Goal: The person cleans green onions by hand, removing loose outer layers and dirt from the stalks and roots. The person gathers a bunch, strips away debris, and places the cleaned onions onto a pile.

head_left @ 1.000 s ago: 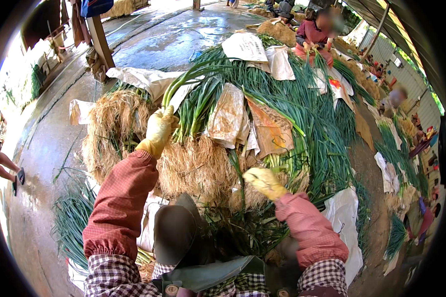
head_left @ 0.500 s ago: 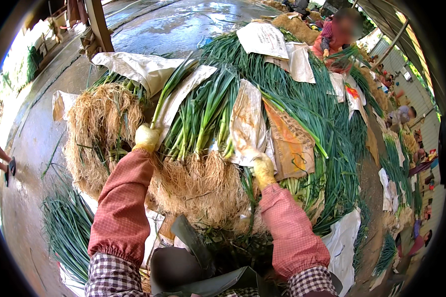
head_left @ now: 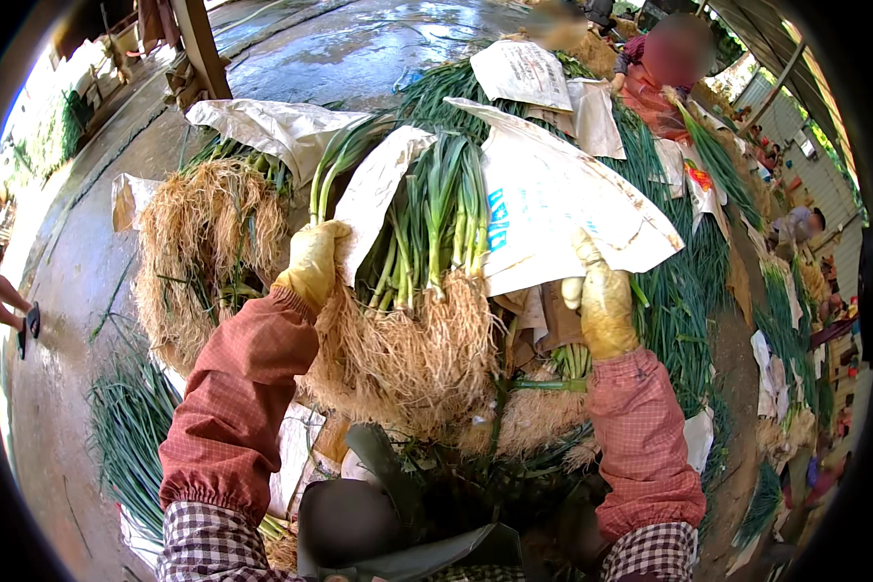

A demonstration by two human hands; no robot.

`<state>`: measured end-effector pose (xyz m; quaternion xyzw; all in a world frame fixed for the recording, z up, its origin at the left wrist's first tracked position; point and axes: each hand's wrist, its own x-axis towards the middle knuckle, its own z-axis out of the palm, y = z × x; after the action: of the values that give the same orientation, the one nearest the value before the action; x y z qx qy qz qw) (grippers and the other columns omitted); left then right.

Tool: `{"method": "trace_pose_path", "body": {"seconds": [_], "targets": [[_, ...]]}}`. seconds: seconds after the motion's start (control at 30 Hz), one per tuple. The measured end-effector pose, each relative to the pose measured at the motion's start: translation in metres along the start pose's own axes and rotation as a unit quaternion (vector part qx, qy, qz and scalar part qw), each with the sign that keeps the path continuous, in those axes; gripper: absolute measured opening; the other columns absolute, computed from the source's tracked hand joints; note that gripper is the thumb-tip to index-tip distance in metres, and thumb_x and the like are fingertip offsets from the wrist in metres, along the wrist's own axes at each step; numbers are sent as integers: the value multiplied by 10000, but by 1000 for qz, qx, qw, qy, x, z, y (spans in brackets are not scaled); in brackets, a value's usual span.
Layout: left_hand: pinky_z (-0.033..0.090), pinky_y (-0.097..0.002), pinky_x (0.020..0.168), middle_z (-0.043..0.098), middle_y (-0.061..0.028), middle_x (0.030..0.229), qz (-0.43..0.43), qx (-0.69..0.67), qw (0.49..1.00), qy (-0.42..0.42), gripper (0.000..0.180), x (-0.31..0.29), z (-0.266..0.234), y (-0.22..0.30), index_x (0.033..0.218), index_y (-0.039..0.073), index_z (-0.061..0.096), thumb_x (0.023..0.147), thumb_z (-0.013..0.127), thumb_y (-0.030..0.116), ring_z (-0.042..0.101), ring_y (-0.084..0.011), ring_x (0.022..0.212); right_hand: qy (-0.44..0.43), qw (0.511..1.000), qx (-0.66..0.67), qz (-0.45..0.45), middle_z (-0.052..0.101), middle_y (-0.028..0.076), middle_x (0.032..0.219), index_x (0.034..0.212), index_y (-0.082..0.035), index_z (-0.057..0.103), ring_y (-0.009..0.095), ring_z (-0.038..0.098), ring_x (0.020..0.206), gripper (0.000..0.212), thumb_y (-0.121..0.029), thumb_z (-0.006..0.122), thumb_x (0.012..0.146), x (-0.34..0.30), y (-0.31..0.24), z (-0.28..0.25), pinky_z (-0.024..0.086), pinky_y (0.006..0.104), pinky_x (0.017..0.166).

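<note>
My left hand (head_left: 312, 262), in a yellow glove, is closed around green onion stalks (head_left: 332, 179). Its fingertips meet the edge of a narrow white sheet (head_left: 383, 189). My right hand (head_left: 606, 301), gloved alike, grips the lower edge of a large white woven-plastic sheet (head_left: 567, 199), which slants across the greens. Between the two sheets stands a bundle of green onions (head_left: 441, 213), leaves pointing away from me. Its shaggy tan roots (head_left: 407, 354) hang toward me. Some stalks are hidden beneath the sheets.
Another rooty bundle (head_left: 209, 233) lies at left under a white sheet (head_left: 276, 131). Loose greens (head_left: 126, 436) sit at lower left. A co-worker (head_left: 650, 97) handles greens at the far right. A post (head_left: 201, 48) rises at upper left from the wet floor (head_left: 359, 44).
My right hand moved right and swung the large white sheet open, uncovering brown sheeting and roots below. My left hand shifted slightly right and up, with more stalks now showing above it.
</note>
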<state>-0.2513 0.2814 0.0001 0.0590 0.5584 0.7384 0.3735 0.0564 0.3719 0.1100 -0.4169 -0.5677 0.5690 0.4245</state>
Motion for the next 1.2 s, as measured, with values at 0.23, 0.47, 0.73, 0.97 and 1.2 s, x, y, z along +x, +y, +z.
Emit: {"method": "trace_pose_path", "body": {"seconds": [0.23,0.47,0.73,0.97,1.2], "targets": [[317,-239,425,544,-17,585,-47,37,991,-120,130,-74,93,-18,698,-9,612,749,606,110,422,-87,458,92,992,70,-43,469,-28,507,920,-40,545,65,357,336,204,-236,547,863,-40,-26,-86,254,210,309],[434,-273,611,603,-89,748,-54,128,970,-200,271,-126,180,-82,832,-96,611,710,667,139,526,-159,621,279,950,135,29,482,5,492,923,-57,553,111,414,357,291,-316,617,807,-109,42,-178,306,232,329],[453,-276,602,611,-81,743,-138,105,960,-220,179,-164,239,-134,817,-54,625,712,634,90,542,-163,617,397,871,255,138,579,65,643,911,-102,509,182,545,531,409,-497,538,812,-136,120,-368,465,311,507],[481,-312,600,590,-62,805,-155,332,930,-30,196,-16,-14,-52,924,-4,577,837,532,165,576,-196,733,337,894,-295,-21,460,124,1199,1179,-48,442,284,442,1093,540,-458,512,835,-207,155,-204,359,407,912],[371,-226,374,547,-54,622,-2,307,951,-40,292,-145,22,45,878,40,533,851,530,331,431,-103,411,-106,674,-675,-282,134,38,1451,1258,-428,394,307,101,1326,500,-412,544,782,-154,136,-93,38,618,994]]}}
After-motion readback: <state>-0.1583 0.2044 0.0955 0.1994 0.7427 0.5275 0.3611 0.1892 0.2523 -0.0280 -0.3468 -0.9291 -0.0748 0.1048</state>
